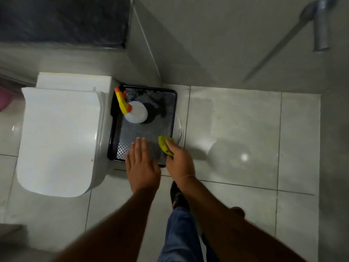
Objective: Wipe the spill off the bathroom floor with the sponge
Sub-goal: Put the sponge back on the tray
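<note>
My right hand (179,161) pinched the yellow-green sponge (165,145) over the black tray's (174,103) near right corner. My left hand (141,165) hovered flat, fingers spread, at its near edge beside the toilet (58,140).

The right hand (179,159) covers most of the yellow-green sponge (164,144); only its far end shows above the black tray (174,110). The left hand (141,165) hides the tray's near rim. Beside the tray, a white round object (180,130) is largely concealed. No spill is discernible on the floor tiles (245,133). Left of the tray, a pink item (4,100) is cut off by the frame edge.
</note>
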A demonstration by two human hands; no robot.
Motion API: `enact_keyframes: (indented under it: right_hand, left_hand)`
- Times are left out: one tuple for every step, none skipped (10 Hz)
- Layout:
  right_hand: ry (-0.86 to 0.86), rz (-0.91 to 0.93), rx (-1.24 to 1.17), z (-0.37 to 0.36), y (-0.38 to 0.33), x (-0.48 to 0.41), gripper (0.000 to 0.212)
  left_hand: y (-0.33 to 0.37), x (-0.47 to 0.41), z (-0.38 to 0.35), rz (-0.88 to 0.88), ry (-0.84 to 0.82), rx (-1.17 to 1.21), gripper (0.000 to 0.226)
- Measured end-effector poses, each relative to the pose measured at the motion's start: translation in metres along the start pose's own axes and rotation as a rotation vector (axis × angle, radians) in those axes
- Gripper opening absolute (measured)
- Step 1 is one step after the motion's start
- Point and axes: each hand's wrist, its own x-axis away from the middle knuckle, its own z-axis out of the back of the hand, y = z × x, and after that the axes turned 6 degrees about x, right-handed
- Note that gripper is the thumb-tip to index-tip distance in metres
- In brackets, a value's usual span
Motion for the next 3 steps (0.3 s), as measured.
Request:
enact_keyframes:
  right_hand:
    - [0.043, 0.042, 0.143, -0.04, -0.021, -0.02, 0.058]
    - [-0.103, 0.125, 0.447, -0.081, -0.018, -0.035, 0.064]
    - [-0.25, 0.126, 0.67, -0.105, -0.007, -0.027, 0.075]
  left_hand:
    - [-0.036, -0.006, 0.01, 0.08, 0.049, 0.007, 0.081]
    - [-0.058, -0.013, 0.01, 0.107, 0.072, 0.014, 0.077]
    - [-0.071, -0.01, 0.006, 0.102, 0.034, 0.004, 0.075]
